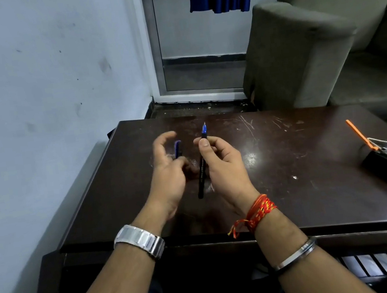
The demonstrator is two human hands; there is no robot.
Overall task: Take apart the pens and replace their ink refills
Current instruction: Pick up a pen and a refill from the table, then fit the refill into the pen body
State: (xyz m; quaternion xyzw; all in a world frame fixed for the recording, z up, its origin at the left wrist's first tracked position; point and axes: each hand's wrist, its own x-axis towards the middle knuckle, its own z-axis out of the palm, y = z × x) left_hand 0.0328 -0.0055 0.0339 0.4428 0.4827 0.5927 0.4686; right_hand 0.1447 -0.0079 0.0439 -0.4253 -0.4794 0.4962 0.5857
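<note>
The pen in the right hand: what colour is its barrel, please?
The pen barrel is black; head view.

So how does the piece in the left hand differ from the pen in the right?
The pen is long and black with a blue tip; the blue piece, likely a cap, is shorter. The right hand pinches the pen near its tip; the left hand holds the blue piece at its lower end. Both point away from the person.

One pen [201, 172]; one blue cap [178, 148]; two hands: left hand [169, 174], right hand [226, 169]; one table [290, 182].
</note>
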